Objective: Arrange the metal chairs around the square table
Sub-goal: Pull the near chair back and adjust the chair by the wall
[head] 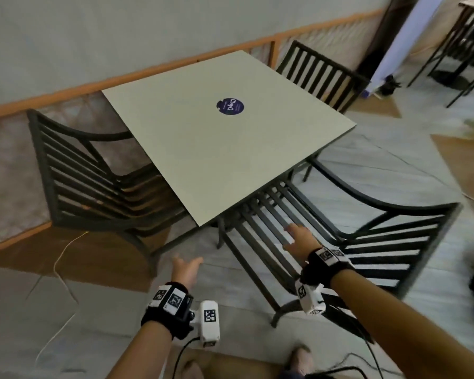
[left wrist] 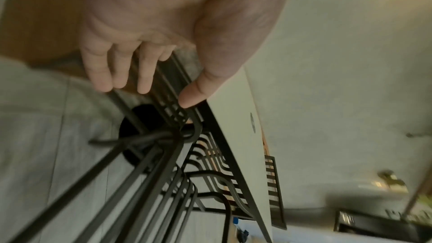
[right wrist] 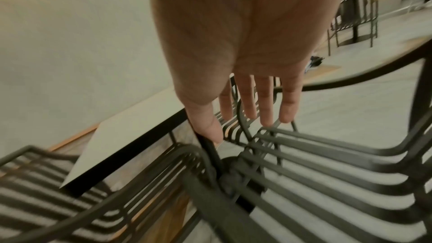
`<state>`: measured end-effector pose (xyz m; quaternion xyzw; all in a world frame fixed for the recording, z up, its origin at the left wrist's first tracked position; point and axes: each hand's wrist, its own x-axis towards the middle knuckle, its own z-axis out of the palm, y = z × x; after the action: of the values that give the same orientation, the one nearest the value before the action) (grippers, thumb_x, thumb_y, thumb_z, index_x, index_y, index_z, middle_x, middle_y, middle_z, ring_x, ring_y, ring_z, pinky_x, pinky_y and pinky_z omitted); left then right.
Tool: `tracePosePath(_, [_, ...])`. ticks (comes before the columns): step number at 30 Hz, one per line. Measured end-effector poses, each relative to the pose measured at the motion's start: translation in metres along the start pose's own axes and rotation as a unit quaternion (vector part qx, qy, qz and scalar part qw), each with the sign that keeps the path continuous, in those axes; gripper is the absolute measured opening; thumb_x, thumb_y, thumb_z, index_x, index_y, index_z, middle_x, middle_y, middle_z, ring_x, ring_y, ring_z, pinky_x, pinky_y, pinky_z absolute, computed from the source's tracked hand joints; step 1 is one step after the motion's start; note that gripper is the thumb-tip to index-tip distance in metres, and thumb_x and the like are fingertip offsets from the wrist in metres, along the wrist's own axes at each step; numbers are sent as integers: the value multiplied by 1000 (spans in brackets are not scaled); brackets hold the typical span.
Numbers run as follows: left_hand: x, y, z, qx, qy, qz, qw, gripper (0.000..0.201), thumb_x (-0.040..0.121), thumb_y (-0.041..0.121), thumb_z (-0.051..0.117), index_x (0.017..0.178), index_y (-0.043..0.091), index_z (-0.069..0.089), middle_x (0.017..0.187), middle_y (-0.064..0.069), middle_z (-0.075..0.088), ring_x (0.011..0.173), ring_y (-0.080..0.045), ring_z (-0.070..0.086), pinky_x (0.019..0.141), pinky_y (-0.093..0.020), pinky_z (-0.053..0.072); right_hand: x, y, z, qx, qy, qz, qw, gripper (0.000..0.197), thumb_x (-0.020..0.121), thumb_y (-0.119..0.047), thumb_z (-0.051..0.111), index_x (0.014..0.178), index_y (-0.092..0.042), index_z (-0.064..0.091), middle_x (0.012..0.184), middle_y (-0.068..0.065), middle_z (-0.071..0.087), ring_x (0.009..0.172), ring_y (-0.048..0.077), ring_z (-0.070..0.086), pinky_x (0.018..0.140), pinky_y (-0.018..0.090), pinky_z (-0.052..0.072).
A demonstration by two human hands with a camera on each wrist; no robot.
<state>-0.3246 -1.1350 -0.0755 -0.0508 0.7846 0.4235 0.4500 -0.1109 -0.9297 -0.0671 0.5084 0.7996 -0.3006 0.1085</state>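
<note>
Dark metal slatted chairs at three sides of a pale square bench (head: pixel 225 138), floor tiled in grey and brown. Near-right chair (head: pixel 340 231) angled off the bench's near right edge, seat front tucked under the top, backrest turned away toward the right. Left chair (head: pixel 88 181) pushed in at the near left edge, seat partly beneath the top. Far chair (head: pixel 318 75) upright just beyond the far right edge, only its backrest showing. Round dark blue sticker (head: pixel 230 106) near the middle of the bench top. Left hand (head: pixel 186 269) released, fingers loose and spread, hanging over the floor just off the bench's near corner, grasping nothing. Right hand (head: pixel 298 239) also released, fingers straight, stretched out over the seat slats of the near-right chair; contact with the slats not possible to tell. Black wrist straps with white marker blocks on both arms. Thin pale cable (head: pixel 63 258) trailing across the floor at left. Second table (head: pixel 468 42) with dark legs at far right.
</note>
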Motion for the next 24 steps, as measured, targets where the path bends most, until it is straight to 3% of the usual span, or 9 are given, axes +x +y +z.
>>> tracePosePath(4, [-9,-10,95,-46,-56,-65,995,36,83,13,62,116,-1,57,111,-18,59,84,-32,58,64,-38,50,21,72,-72,-4,8,23,1000,52,87,-23,66,133,-8,47,137,17,51,123,34,51,99,38,44])
tracePosePath(7, [-23,-3,160,-59,-96,-82,990,13,90,11,53,92,1,60,96,-14,58,74,-28,53,71,-34,43,36,117,-118,6,9,23,1000,48,88,-21,65,131,-6,49,134,19,53,121,34,52,98,38,43])
tracePosePath(9, [-19,-7,196,-45,-91,-92,991,22,89,16,52,99,-2,58,85,-16,57,66,-29,51,62,-32,41,45,145,-141,3,11,28,1000,47,88,-20,66,130,-6,51,133,18,55,121,34,53,98,37,43])
tracePosePath(11, [-7,-19,223,-2,-77,-117,990,42,87,24,54,120,-2,52,88,-19,56,66,-30,51,62,-32,40,58,169,-157,-1,2,36,999,47,87,-21,67,130,-8,52,133,18,55,121,33,53,98,36,43])
tracePosePath(15, [-20,-16,256,-21,-35,-167,985,51,92,27,51,134,2,40,118,-26,45,81,-33,47,71,-36,38,97,203,-176,2,-22,44,999,50,86,-25,69,130,-11,52,135,17,54,123,32,52,99,36,42])
tracePosePath(18, [-3,-18,269,-14,0,-183,983,37,94,24,48,116,-6,51,115,-28,52,78,-33,51,72,-36,40,134,218,-180,-25,-40,38,998,50,87,-25,68,131,-10,51,137,18,52,126,34,49,104,39,41])
tracePosePath(20, [3,-20,275,-37,33,-176,983,30,96,20,47,89,-7,54,88,-20,54,65,-27,45,61,-31,39,161,225,-179,-46,-56,35,997,50,87,-24,67,132,-10,50,139,18,50,127,35,48,104,39,42])
tracePosePath(21, [10,-21,279,-53,42,-172,983,27,97,17,46,95,-7,58,86,-17,55,62,-23,42,55,-29,35,173,228,-177,-59,-62,30,996,50,88,-24,66,133,-9,49,139,19,50,127,35,48,103,39,42])
tracePosePath(24, [34,-25,293,-110,72,-153,979,45,97,15,45,136,-6,43,135,-25,51,90,-25,54,57,-23,37,210,240,-171,-102,-76,17,992,52,88,-24,66,133,-7,46,139,20,49,126,36,48,101,39,42])
